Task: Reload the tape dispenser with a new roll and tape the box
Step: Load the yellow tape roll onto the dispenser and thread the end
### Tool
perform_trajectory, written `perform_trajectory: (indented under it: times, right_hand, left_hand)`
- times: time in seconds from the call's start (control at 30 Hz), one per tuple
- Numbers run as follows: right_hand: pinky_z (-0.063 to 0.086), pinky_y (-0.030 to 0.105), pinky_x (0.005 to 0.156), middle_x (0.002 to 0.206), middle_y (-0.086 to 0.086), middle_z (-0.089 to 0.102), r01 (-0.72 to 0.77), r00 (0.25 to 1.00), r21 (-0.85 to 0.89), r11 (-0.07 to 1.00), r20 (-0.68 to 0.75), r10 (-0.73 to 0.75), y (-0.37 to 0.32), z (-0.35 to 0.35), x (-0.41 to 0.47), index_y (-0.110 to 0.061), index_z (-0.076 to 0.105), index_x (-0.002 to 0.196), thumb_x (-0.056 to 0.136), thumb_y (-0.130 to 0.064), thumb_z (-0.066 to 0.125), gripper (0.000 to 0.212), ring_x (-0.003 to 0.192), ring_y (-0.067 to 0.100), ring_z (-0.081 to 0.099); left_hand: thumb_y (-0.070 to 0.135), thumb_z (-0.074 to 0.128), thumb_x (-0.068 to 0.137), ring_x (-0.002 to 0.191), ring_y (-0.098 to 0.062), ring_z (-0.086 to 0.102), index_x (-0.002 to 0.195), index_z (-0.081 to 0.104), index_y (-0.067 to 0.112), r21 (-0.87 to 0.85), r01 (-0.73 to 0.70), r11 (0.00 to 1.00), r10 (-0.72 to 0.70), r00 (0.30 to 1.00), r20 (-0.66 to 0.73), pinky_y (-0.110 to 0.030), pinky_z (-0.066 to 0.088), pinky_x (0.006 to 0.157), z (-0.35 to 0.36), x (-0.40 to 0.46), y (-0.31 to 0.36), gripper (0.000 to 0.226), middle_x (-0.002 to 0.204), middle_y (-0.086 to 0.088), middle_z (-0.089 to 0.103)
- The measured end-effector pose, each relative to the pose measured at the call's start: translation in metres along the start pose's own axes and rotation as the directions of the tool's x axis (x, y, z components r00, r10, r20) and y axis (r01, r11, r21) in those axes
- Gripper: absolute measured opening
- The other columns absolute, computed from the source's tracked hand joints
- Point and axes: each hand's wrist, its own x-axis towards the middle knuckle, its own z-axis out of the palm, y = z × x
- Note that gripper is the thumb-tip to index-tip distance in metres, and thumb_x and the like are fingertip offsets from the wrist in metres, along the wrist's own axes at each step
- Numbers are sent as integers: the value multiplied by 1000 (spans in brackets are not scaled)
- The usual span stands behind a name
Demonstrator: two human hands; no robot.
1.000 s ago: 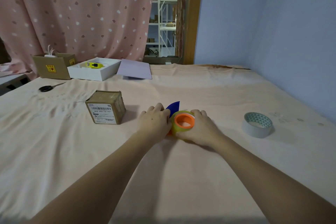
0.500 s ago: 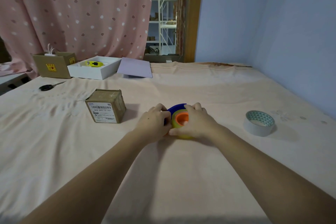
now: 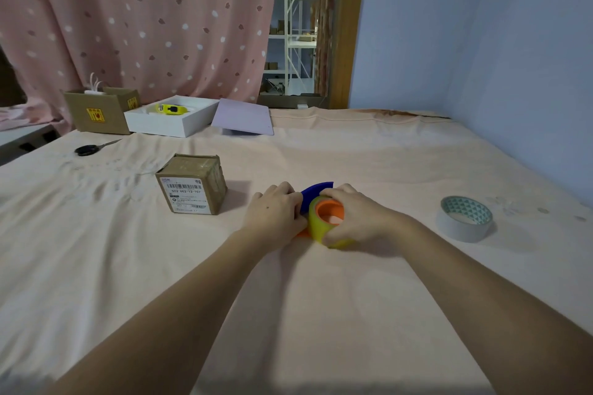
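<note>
In the middle of the cloth-covered table lies the tape dispenser (image 3: 316,194), blue with an orange hub, and on it sits a yellowish tape roll (image 3: 316,225). My right hand (image 3: 356,216) wraps around the roll from the right. From the left, my left hand (image 3: 276,210) presses against the dispenser's blue guard and covers most of it. A small brown cardboard box (image 3: 192,184) with a white shipping label stands to the left of my hands. A second tape roll (image 3: 465,220), white with a green-patterned core, lies flat on the right.
Black scissors (image 3: 91,148) lie at the far left. At the back stand an open brown carton (image 3: 101,111), a white tray (image 3: 170,125) holding a yellow tool (image 3: 171,108), and a lilac sheet (image 3: 244,117). A blue wall runs along the right side.
My right hand closed over the roll and then slid right, so the orange hub shows again, tilted to the right. My left hand stayed against the blue guard.
</note>
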Motion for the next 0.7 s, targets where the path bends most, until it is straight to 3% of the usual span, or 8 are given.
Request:
perform_trajectory:
  times: [0.1,0.17,0.23,0.3,0.53,0.63,0.7]
  right_hand:
    - [47,39,101,132,-7,35,15,998,-63,998,64,-11,1,-5,2,-35,37,144,57,-43,82,99,124,18,44]
    - [44,41,103,131,-7,34,-13,998,-99,995,55,18,-4,-3,4,-36,37,142,55,-54,80,98,126,17,38]
    - [42,44,104,127,-6,35,-75,997,-81,994,-34,73,-11,1,6,-39,44,134,52,-76,70,94,124,17,34]
    - [43,46,102,120,-5,38,-110,987,-76,991,-125,100,-13,6,9,-41,50,126,48,-84,61,90,123,19,35]
    - [47,44,97,110,-7,40,-38,997,-113,993,-75,30,-12,-1,12,-44,54,126,57,-69,68,74,117,21,43]
    - [45,42,99,112,-5,38,-19,999,-169,985,-31,14,-15,-4,11,-47,51,129,65,-66,70,70,117,22,38]
    - [45,42,99,115,-5,37,-4,1000,-194,981,19,8,-13,-9,8,-47,48,129,59,-69,72,77,117,19,38]
  left_hand:
    - [34,60,85,97,-25,54,78,50,26,-28,-18,999,17,1000,-23,-40,43,82,3,-1,-1,15,109,3,57]
    - [35,62,85,95,-24,54,77,51,25,-76,-45,996,43,999,-28,-40,42,82,5,-3,-5,17,107,3,57]
    - [39,63,87,94,-23,53,76,52,26,-97,-78,992,76,997,-23,-40,42,83,5,-5,-9,20,108,4,57]
    - [40,61,88,95,-23,53,76,51,25,-70,-96,993,94,995,-30,-41,43,85,4,-6,-11,22,109,4,58]
    - [39,55,88,99,-22,55,85,62,22,41,-64,997,67,994,-87,-40,43,82,8,-4,-4,19,110,6,58]
    - [37,55,87,98,-21,55,83,61,22,28,-46,999,49,995,-89,-40,42,83,9,-4,-4,16,110,7,59]
    - [38,56,87,99,-21,54,79,54,25,15,-53,998,54,996,-65,-41,43,85,7,-3,-5,16,111,7,58]
